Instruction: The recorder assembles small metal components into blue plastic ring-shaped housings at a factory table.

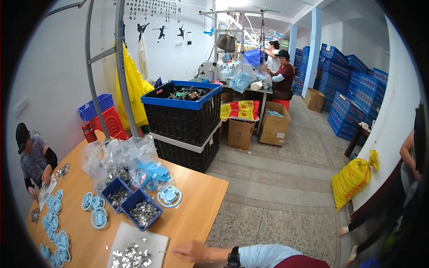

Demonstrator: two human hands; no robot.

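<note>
My right hand [192,251] reaches in from the lower right, its fingers drawn together just off the right edge of a pale square board [140,236]. What the fingertips hold, if anything, is too small to make out. Small silver metal pieces [132,257] lie heaped on the board. My left hand is out of the picture. Beyond the board stand two dark blue bins [154,217] filled with similar metal pieces. A light blue plastic steering wheel [170,196] lies beside them, and several more wheels [98,217] are spread to the left.
Clear plastic bags [116,156] with light blue parts cover the far side of the wooden table [201,187]. Across it, a co-worker [33,156] sits at the left. Stacked black crates [183,120] stand behind the table; a yellow sack [355,178] leans at the right wall.
</note>
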